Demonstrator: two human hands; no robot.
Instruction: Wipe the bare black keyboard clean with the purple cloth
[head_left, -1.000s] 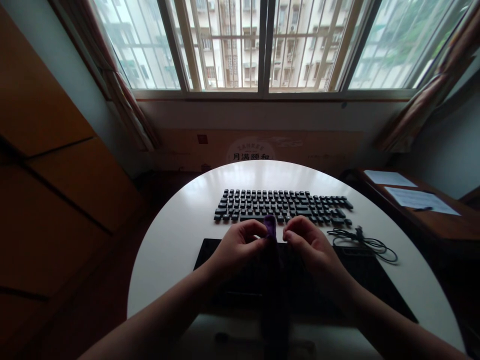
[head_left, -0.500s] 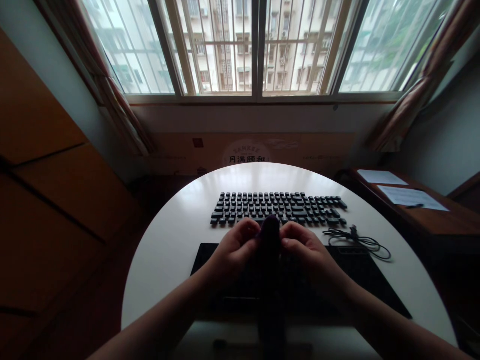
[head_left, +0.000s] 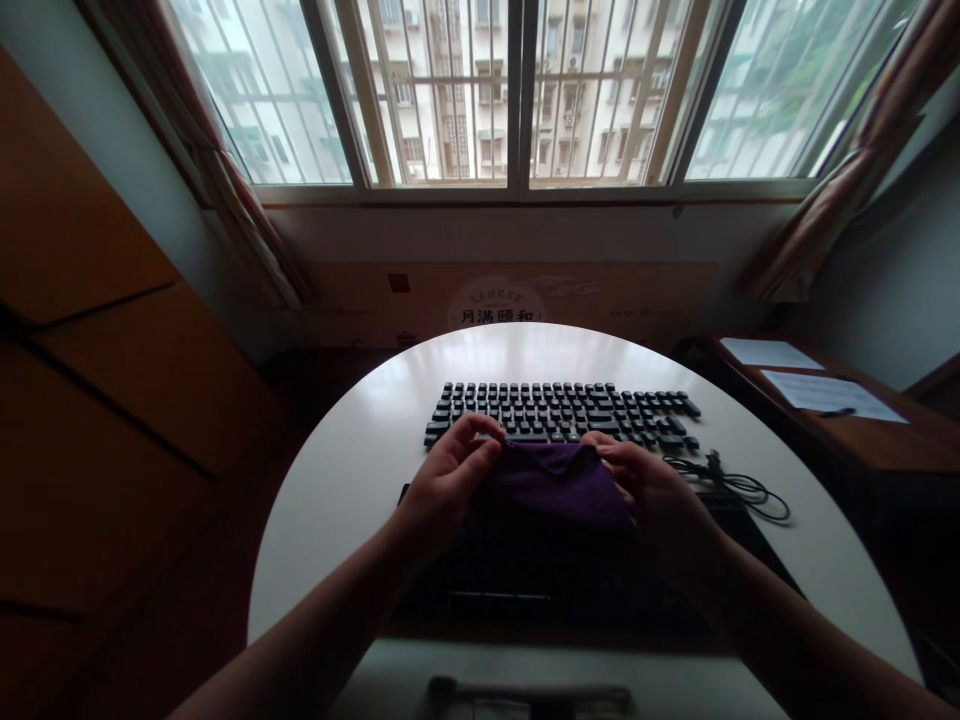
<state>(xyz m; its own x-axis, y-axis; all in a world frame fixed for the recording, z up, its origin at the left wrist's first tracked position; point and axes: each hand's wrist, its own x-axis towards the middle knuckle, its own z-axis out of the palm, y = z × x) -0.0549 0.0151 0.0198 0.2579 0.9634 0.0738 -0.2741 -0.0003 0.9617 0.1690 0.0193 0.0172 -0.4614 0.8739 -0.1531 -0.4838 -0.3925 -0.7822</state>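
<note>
left hand (head_left: 446,478): pinched shut on soft purple fabric cloth (head_left: 555,485), 10 o'clock
right hand (head_left: 654,485): same, 2 o'clock
cloth: now broadside, probably handier

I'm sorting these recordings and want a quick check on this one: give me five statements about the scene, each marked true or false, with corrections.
1. The left hand and right hand hold a purple cloth. True.
2. The cable lies left of the left hand. False: it lies to the right of the right hand.
3. Black keys sit in rows on the white table. True.
4. The white table has a square far edge. False: it is rounded.
5. Papers lie on the brown desk. True.
</note>
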